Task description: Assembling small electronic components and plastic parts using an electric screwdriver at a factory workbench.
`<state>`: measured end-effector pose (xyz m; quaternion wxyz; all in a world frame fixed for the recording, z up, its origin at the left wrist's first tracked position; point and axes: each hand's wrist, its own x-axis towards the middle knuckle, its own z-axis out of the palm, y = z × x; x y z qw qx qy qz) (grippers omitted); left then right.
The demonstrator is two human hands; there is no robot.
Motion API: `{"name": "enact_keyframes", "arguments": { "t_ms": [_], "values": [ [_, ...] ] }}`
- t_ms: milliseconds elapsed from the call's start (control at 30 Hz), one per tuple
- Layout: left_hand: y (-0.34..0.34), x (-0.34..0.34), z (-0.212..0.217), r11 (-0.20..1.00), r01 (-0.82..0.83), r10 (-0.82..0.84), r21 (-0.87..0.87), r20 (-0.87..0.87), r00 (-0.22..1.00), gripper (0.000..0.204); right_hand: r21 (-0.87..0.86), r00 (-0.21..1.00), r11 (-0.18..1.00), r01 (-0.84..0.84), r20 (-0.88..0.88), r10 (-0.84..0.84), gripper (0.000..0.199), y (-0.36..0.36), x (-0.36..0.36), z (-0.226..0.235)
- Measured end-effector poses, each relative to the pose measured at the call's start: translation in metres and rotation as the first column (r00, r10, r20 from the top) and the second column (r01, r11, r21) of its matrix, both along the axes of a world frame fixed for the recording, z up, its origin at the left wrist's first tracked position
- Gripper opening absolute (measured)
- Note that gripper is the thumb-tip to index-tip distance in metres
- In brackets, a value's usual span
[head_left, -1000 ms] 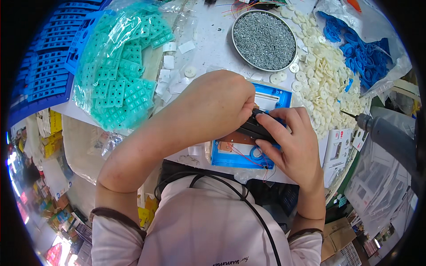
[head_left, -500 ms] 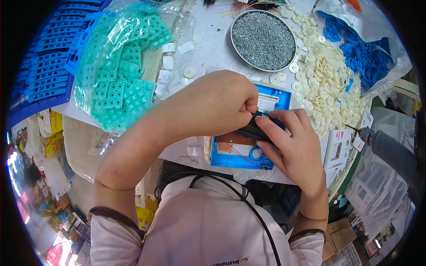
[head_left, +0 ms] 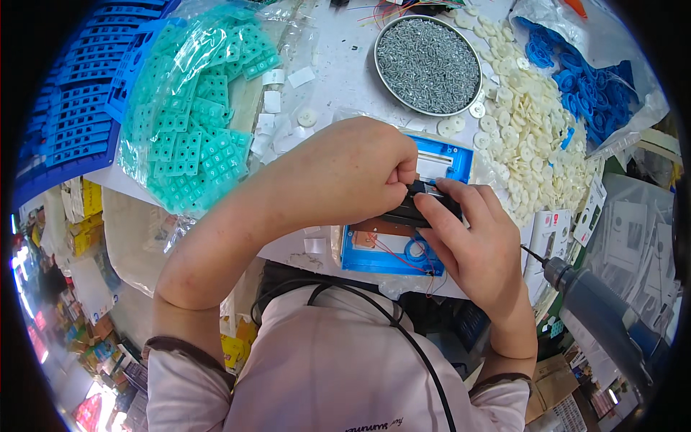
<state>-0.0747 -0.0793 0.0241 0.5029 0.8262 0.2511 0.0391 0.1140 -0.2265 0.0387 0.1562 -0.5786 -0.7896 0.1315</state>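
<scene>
Head view shows the left hand (head_left: pixel 345 180) and right hand (head_left: pixel 475 245), fingers closed, pinching a small black part (head_left: pixel 414 209) above the blue housing (head_left: pixel 403 245) on the tabletop (head_left: pixel 338 65), apparently mid-fitting, needing careful alignment.

Clear plastic bag (head_left: pixel 194 122) of teal keypads lies left on bench; second clear bag (head_left: pixel 604 86) with blue rings at right; white printed cards (head_left: pixel 590 216) below it.
</scene>
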Motion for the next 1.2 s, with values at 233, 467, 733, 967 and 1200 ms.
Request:
{"name": "enact_keyframes", "arguments": {
  "t_ms": [233,467,733,967,1200],
  "values": [
    [-0.002,-0.002,-0.002,0.998,0.0,-0.001,0.056,0.007,1.0,0.012,-0.047,0.997,0.998,0.049,0.057,-0.046,0.046,-0.002,-0.009,0.006],
    [0.001,-0.001,0.002,0.999,0.036,-0.036,0.003,-0.001,0.999,0.012,-0.079,0.99,0.994,0.079,0.125,-0.069,0.046,-0.004,-0.014,0.01],
    [0.003,0.0,-0.002,0.999,0.033,-0.033,-0.017,-0.018,0.999,0.012,-0.142,0.995,0.985,0.094,0.056,-0.087,0.044,0.0,-0.011,0.015],
    [0.002,-0.001,-0.002,1.0,0.007,-0.007,-0.003,0.013,1.0,0.011,-0.136,0.994,0.985,0.105,0.012,-0.105,0.047,0.001,-0.009,0.013],
    [0.003,-0.005,0.0,0.998,0.014,-0.018,0.057,0.074,0.997,0.008,-0.134,0.993,0.984,0.117,0.005,-0.118,0.048,0.001,-0.009,0.012]
  ]
}}
